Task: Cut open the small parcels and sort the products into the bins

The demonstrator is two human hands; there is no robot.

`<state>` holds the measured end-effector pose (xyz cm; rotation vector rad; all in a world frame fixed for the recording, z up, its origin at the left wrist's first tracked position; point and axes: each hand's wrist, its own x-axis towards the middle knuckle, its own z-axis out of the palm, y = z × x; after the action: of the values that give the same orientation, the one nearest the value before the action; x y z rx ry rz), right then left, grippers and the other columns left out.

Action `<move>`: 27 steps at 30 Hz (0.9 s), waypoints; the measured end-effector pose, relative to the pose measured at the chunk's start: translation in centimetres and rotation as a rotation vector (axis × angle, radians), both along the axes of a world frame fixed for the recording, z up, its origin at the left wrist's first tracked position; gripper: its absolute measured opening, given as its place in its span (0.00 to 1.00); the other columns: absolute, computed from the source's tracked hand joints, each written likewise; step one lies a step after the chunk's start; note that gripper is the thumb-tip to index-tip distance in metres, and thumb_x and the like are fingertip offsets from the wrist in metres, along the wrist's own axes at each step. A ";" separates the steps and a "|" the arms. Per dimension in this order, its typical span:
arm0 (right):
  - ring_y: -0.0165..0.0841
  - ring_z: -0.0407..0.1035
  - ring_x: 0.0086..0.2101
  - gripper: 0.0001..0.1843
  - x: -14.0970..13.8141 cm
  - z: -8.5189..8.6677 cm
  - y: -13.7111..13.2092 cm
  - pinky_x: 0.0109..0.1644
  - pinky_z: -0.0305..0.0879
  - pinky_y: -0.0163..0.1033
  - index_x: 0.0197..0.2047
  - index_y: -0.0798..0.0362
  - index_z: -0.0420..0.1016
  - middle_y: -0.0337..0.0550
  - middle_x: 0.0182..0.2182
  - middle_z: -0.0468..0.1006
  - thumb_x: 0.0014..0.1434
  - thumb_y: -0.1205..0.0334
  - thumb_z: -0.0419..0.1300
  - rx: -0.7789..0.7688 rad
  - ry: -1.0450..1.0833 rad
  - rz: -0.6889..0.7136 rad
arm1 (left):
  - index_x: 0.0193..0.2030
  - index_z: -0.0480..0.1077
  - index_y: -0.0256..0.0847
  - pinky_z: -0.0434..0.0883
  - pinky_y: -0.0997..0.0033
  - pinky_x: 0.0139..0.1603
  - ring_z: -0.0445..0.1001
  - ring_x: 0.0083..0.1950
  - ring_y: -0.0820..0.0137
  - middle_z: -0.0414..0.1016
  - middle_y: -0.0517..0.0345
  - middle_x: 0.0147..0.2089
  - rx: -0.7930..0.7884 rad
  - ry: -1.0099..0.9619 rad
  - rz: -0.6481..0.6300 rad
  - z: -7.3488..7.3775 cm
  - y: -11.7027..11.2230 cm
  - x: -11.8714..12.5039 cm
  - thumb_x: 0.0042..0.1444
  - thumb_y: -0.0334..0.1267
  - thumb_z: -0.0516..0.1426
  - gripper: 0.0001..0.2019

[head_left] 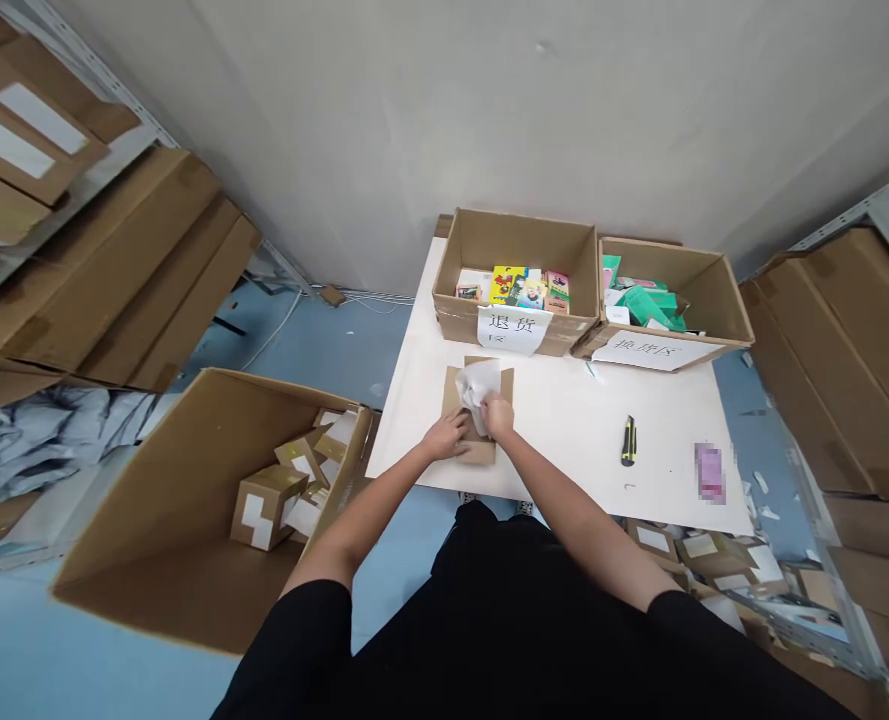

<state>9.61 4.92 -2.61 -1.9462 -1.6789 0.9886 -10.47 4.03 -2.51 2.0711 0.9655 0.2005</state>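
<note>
A small cardboard box (478, 455) lies with its flaps spread near the front of the white table. At its left side, my left hand (445, 436) grips the box, fingers bent over the edge. Crumpled white wrapping (477, 382), paper or thin plastic, sticks up out of the box. My right hand (497, 416) is closed on the right side of this wrapping. Whatever lies deeper in the box is hidden by the wrapping and my hands.
Two labelled cartons stand at the table's back: a left carton (451, 322) with colourful small packs, a right carton (736, 305) with green packs. A utility knife (629, 441) and a blurred purple item (710, 473) lie to the right. A large carton (166, 470) with parcels stands left.
</note>
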 end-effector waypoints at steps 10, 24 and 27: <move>0.52 0.59 0.70 0.19 0.2 -0.7 -4.5 0.74 0.54 0.53 0.57 0.57 0.82 0.61 0.67 0.73 0.65 0.60 0.63 0.061 -0.218 0.139 | 0.41 0.82 0.43 0.34 0.38 0.82 0.38 0.84 0.50 0.65 0.47 0.76 0.085 0.029 -0.007 -4.5 -2.1 0.3 0.55 0.32 0.69 0.07; 0.53 0.51 0.75 0.05 7.8 -0.1 -13.4 0.72 0.62 0.63 0.40 0.53 0.84 0.51 0.78 0.50 0.65 0.69 0.65 0.483 -0.368 -0.244 | 0.46 0.81 0.45 0.54 0.34 0.79 0.49 0.83 0.50 0.68 0.51 0.75 0.611 -0.092 -0.036 2.6 -2.2 8.3 0.68 0.34 0.56 0.11; 0.49 0.57 0.73 0.04 9.7 2.9 -13.5 0.71 0.66 0.56 0.41 0.51 0.83 0.51 0.77 0.54 0.64 0.68 0.67 0.566 -0.360 -0.350 | 0.55 0.79 0.43 0.56 0.33 0.77 0.43 0.83 0.45 0.59 0.45 0.80 0.678 -0.128 0.047 5.4 -1.4 11.2 0.67 0.38 0.59 0.12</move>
<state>19.31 -8.56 0.31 -1.9799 -1.4902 0.0189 0.68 2.65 2.88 2.5983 0.9495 0.7630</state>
